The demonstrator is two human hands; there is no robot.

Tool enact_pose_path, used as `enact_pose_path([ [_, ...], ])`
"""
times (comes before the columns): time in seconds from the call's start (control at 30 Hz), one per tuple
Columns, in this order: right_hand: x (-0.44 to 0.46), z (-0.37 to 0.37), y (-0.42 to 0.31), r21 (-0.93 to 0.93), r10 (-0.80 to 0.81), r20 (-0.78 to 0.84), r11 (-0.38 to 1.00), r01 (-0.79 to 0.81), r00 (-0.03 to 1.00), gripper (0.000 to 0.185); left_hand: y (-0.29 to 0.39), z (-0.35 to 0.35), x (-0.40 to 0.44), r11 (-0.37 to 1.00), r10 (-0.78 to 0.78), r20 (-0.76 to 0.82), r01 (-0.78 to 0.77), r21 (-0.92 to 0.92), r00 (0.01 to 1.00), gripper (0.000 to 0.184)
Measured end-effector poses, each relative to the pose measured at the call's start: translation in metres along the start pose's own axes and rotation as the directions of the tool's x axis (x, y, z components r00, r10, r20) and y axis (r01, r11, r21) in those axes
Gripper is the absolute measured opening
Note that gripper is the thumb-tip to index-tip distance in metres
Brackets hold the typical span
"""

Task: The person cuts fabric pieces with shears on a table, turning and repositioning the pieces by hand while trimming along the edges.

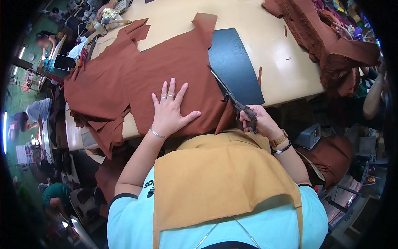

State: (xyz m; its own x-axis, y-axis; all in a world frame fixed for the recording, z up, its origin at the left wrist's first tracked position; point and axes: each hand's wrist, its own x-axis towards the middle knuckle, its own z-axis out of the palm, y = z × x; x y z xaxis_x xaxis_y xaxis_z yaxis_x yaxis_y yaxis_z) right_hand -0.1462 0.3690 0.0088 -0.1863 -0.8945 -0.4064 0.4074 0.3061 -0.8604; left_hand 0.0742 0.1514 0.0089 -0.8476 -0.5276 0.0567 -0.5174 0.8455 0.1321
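A large piece of reddish-brown leather (166, 58) lies spread over the table, its left part hanging over the edge. My left hand (172, 108) presses flat on it with fingers spread. In my right hand (259, 118) is a pair of scissors (226, 89) with dark wrapping around the handles. The blades point up and left along the right edge of the leather. Beneath that edge lies a dark blue-black board (234, 62). A narrow strip of leather (226, 118) hangs by the scissors near my apron.
More reddish-brown leather (306, 33) is heaped at the table's right end, where another person's arm (375, 95) shows. Thin offcuts (260, 76) lie on the cream table (277, 74). A brush (116, 20) and bottles stand at the far left. Several people work in the background.
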Motion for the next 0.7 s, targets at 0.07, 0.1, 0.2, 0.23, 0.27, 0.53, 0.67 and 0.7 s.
enact_pose_path([
  [0.07, -0.002, -0.005, 0.007, -0.030, 0.003, 0.000, 1.000, -0.003, 1.000, 0.026, 0.000, 0.002, -0.001, 1.000, 0.001, -0.011, -0.001, -0.003, 1.000, 0.095],
  [0.1, -0.003, -0.006, 0.007, -0.028, 0.006, 0.008, 1.000, -0.005, 1.000, 0.026, 0.000, 0.002, -0.001, 1.000, -0.003, -0.003, 0.003, -0.004, 1.000, 0.095],
  [0.2, -0.006, -0.006, 0.002, -0.012, 0.010, 0.024, 1.000, -0.010, 1.000, 0.027, 0.002, -0.001, -0.002, 1.000, -0.006, 0.016, 0.006, -0.004, 1.000, 0.094],
  [0.23, -0.004, -0.004, 0.000, 0.000, 0.011, 0.027, 1.000, -0.011, 1.000, 0.027, 0.003, -0.002, -0.003, 1.000, -0.004, 0.019, 0.004, -0.004, 1.000, 0.094],
  [0.27, -0.002, -0.002, -0.001, 0.012, 0.013, 0.031, 1.000, -0.013, 0.999, 0.027, 0.003, -0.002, -0.004, 1.000, -0.003, 0.023, 0.003, -0.002, 1.000, 0.094],
  [0.53, 0.001, -0.001, 0.003, 0.002, 0.015, -0.015, 1.000, -0.015, 1.000, 0.026, 0.007, -0.005, -0.010, 1.000, -0.015, 0.066, 0.017, -0.016, 0.998, 0.094],
  [0.67, -0.001, -0.008, 0.010, -0.016, 0.002, 0.030, 1.000, -0.002, 1.000, 0.024, -0.005, -0.009, 0.002, 0.995, -0.050, 0.085, 0.057, -0.083, 0.995, 0.093],
  [0.7, -0.003, -0.004, 0.004, -0.008, 0.016, 0.014, 1.000, -0.016, 1.000, 0.023, -0.012, -0.010, 0.009, 0.997, -0.035, 0.063, 0.039, -0.073, 0.997, 0.092],
])
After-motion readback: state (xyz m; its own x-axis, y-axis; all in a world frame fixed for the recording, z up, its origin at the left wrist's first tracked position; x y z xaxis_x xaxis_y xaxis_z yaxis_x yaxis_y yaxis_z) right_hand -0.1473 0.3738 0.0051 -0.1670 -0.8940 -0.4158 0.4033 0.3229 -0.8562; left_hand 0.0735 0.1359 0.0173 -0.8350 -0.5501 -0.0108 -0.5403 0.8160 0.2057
